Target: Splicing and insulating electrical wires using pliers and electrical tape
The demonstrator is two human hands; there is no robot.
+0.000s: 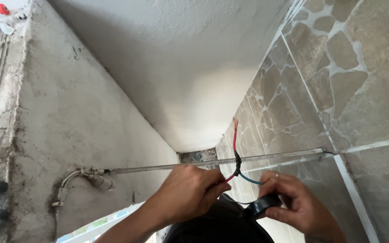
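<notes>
Left hand [186, 191] pinched red wire [234, 139] at taped joint. Right hand [291, 202] grasped black tape roll [263, 205], just below blue wire [251, 181]. Clear strip [212, 163] ran behind, spanning grey plaster wall [68, 112] to stone-pattern tile wall [338, 81]. No labels legible.

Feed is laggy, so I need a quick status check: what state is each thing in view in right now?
Left hand: pinching the wires below the taped joint.
Right hand: holding the tape roll.
Black tape roll: partly unwound, strip running to the joint.
Red wire: bare copper tip exposed.
Wire joint: wrapped in black tape.
Blue wire: insulated, leading from the joint.
</notes>
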